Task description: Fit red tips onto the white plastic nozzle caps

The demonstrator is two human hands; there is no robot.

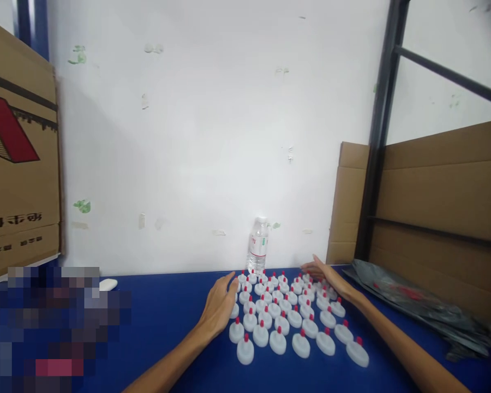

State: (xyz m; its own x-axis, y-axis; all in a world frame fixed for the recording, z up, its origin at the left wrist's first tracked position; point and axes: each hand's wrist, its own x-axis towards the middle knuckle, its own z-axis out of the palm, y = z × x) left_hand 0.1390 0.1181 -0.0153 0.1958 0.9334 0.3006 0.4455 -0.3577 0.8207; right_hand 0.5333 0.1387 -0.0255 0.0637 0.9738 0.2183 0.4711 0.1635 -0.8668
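Many small white bottles (278, 342) with red tips stand upright in loose rows on a blue table. My left hand (220, 303) lies along the left side of the group, its fingers stretched out and its palm beside the outer bottles. At the far right corner of the group is my right hand (319, 271), with fingers extended over or beside the back bottles. Neither hand has anything visibly gripped. Some bottles at the back right are partly hidden by my right hand and wrist.
A clear water bottle (258, 246) stands behind the group against the white wall (188, 136). Grey plastic bags (417, 305) lie at the right, near cardboard (442, 191) and a dark metal frame (378, 131). A large printed carton (20, 191) is at the left; a blurred patch covers the lower left.
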